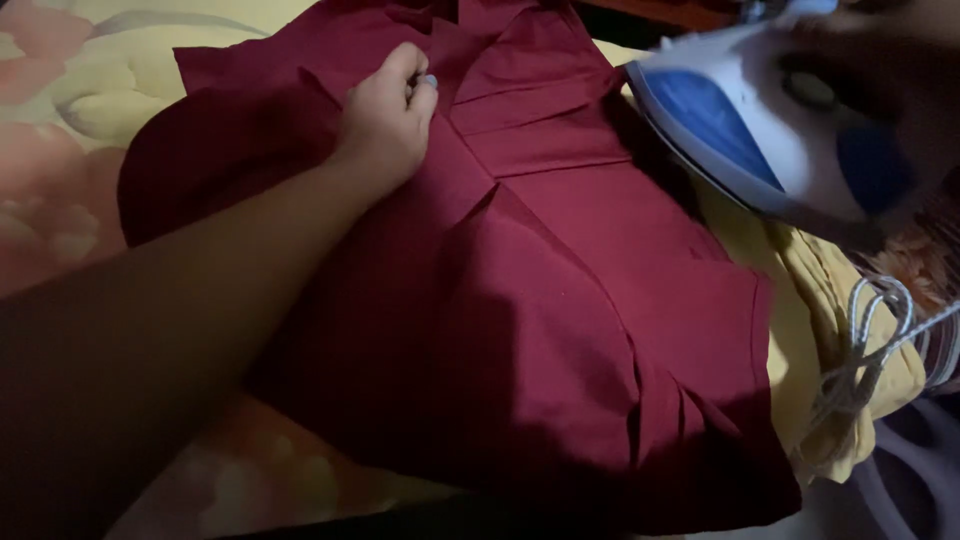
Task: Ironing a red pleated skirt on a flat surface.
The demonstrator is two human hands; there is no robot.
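On the floral sheet [60,150], left hand [385,125] pinches maroon shirt [560,300].

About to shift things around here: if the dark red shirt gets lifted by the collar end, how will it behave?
Probably floppy: the dark red shirt already lies in soft folds and creases under the left hand. Likely light, since it drapes thinly over the yellow cloth. It may drag that cloth along, and the iron sits close by its edge.

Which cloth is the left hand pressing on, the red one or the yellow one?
The dark red shirt. The left hand rests near its collar; the yellow cloth lies bunched at the right, untouched.
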